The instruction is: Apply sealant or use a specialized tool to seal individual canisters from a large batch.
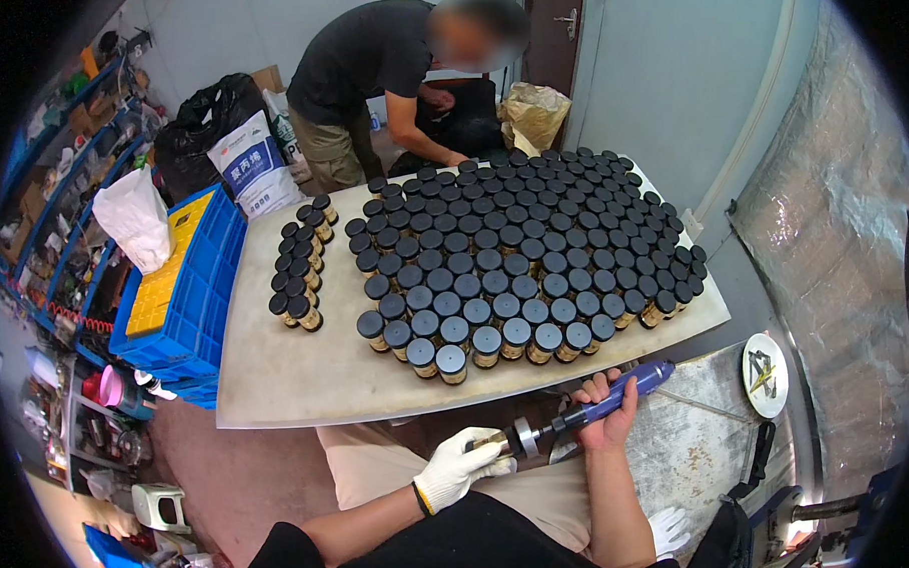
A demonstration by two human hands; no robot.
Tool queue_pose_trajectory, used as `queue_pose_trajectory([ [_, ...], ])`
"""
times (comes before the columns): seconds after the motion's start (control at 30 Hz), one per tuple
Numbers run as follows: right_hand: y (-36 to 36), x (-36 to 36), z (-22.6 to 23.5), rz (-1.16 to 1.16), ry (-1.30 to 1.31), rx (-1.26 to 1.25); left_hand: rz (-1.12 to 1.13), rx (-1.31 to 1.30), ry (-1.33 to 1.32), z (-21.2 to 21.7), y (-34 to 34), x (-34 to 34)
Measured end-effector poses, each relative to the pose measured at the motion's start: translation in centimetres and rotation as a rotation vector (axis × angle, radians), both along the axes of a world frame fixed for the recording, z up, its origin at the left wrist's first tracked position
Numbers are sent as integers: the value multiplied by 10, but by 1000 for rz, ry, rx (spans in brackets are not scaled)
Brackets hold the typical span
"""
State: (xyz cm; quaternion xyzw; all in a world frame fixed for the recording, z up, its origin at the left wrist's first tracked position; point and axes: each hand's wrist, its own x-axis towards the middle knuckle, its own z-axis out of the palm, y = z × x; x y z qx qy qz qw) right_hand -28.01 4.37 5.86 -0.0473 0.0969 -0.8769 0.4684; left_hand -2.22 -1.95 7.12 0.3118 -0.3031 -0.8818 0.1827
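In front of my lap, my left hand (pixel 456 469), in a white knit glove, is wrapped round a small jar with a gold label (pixel 496 441). My bare right hand (pixel 608 424) grips a purple-blue handheld power driver (pixel 601 403), tilted up to the right. The driver's wide round head (pixel 525 438) meets the lid end of the jar; the lid itself is mostly hidden. Just beyond, many black-lidded jars (pixel 452 362) stand upright in a dense group on the pale table (pixel 308 384). A smaller double row of such jars (pixel 303 311) stands apart at the left.
Across the table a person (pixel 357 77) bends over a black bag. Blue crates (pixel 190 293) border the table's left side. At right, a white dish (pixel 765 375) with small pieces sits on a worn metal surface (pixel 699 406). A white glove (pixel 668 530) lies low right.
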Motion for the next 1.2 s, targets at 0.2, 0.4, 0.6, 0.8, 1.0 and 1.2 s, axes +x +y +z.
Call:
queue_pose_trajectory([
  [0.2,1,-4,-4,16,54,14,34,49,55,3,0,5],
  [0.4,6,-5,-7,24,9,14,-10,157,151,3,-4,9],
  [0.6,-4,0,-6,58,25,-5,-47,104,103,8,0,9],
  [0.8,1,4,-4,62,-20,13,-32,136,88,7,0,6],
  [1.0,13,-12,-14,61,28,-28,-86,120,13,2,6,-10],
  [1.2,-21,17,-9,47,80,119,-28,27,31,4,0,10],
])
